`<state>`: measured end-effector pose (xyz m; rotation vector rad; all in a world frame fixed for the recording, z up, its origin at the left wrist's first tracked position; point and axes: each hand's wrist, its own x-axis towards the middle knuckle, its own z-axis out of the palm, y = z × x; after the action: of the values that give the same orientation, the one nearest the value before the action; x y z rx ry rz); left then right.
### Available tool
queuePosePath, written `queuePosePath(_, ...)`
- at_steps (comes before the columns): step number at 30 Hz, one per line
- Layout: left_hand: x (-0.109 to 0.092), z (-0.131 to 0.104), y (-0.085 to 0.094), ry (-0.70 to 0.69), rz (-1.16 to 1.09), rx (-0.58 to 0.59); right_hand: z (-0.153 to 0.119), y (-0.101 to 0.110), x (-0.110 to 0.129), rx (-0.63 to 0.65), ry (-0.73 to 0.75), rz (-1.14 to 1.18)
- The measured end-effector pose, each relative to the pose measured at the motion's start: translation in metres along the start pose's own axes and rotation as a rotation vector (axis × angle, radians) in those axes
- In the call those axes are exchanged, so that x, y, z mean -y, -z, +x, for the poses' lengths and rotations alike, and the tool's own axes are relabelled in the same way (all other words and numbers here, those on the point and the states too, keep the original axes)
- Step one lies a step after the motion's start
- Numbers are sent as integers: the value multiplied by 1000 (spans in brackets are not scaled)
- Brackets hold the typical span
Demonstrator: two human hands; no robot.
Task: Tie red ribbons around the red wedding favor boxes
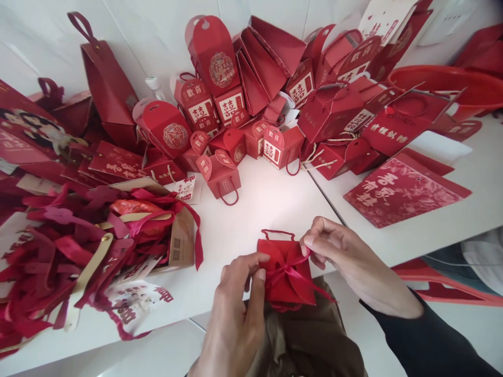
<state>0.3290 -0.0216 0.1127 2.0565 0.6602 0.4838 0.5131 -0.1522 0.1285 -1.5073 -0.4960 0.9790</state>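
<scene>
1. Ribbon (288, 271) is being tied around a small red box (288, 277) at the table (251, 220) edge.
2. Left hand (236, 309) and right hand (349, 267) are each pinching a ribbon end; the bow is looking unfinished.

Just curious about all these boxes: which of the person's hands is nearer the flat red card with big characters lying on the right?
The right hand is nearer; the flat red card lies just up and right of it. The left hand is farther, across the small red box.
</scene>
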Motion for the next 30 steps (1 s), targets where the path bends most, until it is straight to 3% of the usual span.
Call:
queuePosePath(6, -3, -2, 1, 117, -68, -66, 2, 0, -2, -42, -8, -33)
queuePosePath(14, 0, 2, 7, 109, -64, -47, 3, -1, -7, -63, -16, 36)
queuePosePath(20, 16, -1, 17, 194, -159, -197, -2, 1, -6, -148, 58, -48)
queuePosePath(25, 28, -9, 13, 169, -257, -67, -13, 3, -14, -269, 88, -167)
queuePosePath(30, 16, -19, 4, 138, -298, 18, -23, 8, -28, -279, 176, -309)
